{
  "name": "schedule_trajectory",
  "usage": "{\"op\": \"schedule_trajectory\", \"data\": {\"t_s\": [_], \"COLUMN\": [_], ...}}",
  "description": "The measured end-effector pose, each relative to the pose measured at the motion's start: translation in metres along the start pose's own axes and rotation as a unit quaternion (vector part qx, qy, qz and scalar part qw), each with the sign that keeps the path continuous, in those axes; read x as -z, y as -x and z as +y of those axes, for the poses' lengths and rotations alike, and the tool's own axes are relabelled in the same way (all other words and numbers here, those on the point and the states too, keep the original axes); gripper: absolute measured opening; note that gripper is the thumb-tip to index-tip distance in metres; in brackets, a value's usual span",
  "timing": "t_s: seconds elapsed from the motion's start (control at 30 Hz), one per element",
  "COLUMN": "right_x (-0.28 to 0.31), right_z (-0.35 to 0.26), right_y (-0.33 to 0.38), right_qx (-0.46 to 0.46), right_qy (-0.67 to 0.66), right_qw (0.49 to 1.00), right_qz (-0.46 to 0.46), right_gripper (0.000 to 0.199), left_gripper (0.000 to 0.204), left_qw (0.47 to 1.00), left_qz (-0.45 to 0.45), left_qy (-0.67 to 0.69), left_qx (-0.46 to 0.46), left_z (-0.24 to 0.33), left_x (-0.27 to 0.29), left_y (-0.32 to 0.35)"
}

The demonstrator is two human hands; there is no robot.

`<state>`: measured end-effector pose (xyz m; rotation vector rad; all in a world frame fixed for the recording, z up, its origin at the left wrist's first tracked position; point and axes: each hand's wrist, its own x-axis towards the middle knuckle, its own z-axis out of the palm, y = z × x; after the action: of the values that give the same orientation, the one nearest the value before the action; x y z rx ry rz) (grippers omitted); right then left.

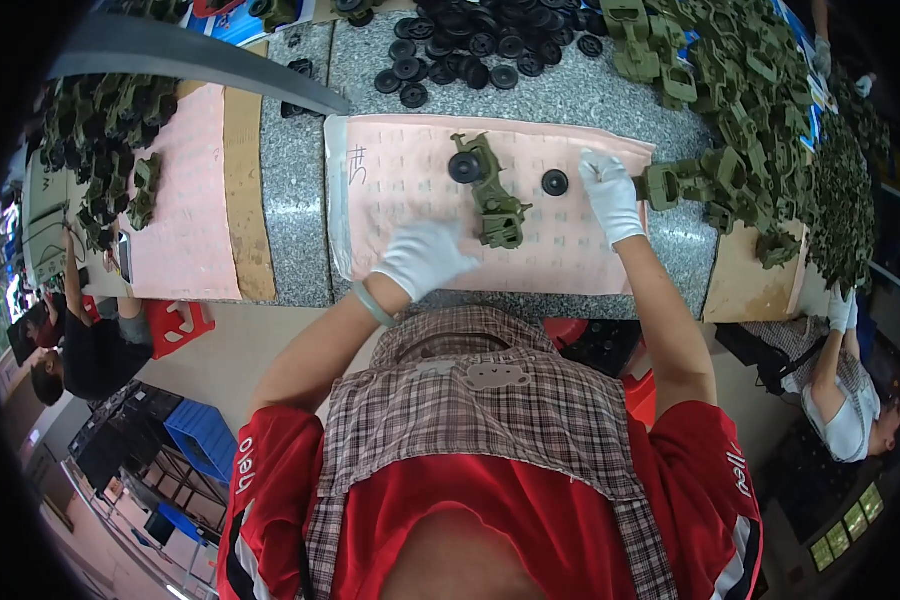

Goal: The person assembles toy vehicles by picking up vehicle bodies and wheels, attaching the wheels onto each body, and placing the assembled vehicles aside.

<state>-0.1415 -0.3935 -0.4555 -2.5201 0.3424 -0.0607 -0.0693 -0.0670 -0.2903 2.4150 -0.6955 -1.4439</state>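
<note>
A dark green plastic toy vehicle part [493, 192] lies on the pink sheet [400, 150] in front of me, with a black wheel [463, 167] at its upper left side. To its right a loose black wheel [555, 182] lies on the sheet. My left hand [422, 258], in a white glove, is over the sheet just left of the green part's lower end, its fingers smeared by motion. My right hand [611, 196], also gloved, is right of the loose wheel with its fingers curled together; whatever they may hold is hidden.
Black wheels [480, 45] are heaped at the table's far side. Green parts [730, 180] pile up on the right, and more [105, 130] stand at the left. A grey metal bar [200, 65] crosses the upper left. Other people [95, 345] sit at both sides.
</note>
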Motion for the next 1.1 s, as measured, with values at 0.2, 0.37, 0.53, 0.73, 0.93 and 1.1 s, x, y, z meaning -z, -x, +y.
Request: {"op": "schedule_trajectory", "data": {"t_s": [0.2, 0.37, 0.53, 0.73, 0.93, 1.1], "right_x": [0.010, 0.001, 0.029, 0.051, 0.049, 0.038], "right_z": [-0.051, -0.052, -0.036, -0.068, -0.103, -0.109], "right_y": [0.009, -0.003, 0.013, 0.062, 0.089, 0.083], "right_qx": [0.106, 0.074, -0.010, -0.049, -0.052, -0.063], "right_qy": [0.090, 0.118, 0.034, -0.072, -0.009, -0.036], "right_qw": [0.977, 0.968, 0.999, 0.994, 0.992, 0.994], "right_qz": [-0.161, -0.210, -0.040, -0.069, -0.112, -0.081], "right_gripper": [0.056, 0.055, 0.052, 0.050, 0.054, 0.053], "left_gripper": [0.063, 0.041, 0.028, 0.020, 0.020, 0.026], "left_qw": [0.801, 0.802, 0.877, 0.898, 0.932, 0.938], "left_qz": [0.377, 0.250, 0.136, 0.206, 0.220, 0.206], "left_qy": [-0.392, -0.427, -0.404, -0.365, -0.268, -0.260], "left_qx": [-0.251, -0.335, -0.223, -0.134, -0.104, -0.100], "left_z": [-0.027, -0.040, -0.007, 0.001, 0.007, 0.017], "left_x": [0.027, 0.019, 0.009, -0.023, -0.038, -0.046], "left_y": [-0.064, -0.129, -0.098, -0.099, -0.117, -0.113]}}
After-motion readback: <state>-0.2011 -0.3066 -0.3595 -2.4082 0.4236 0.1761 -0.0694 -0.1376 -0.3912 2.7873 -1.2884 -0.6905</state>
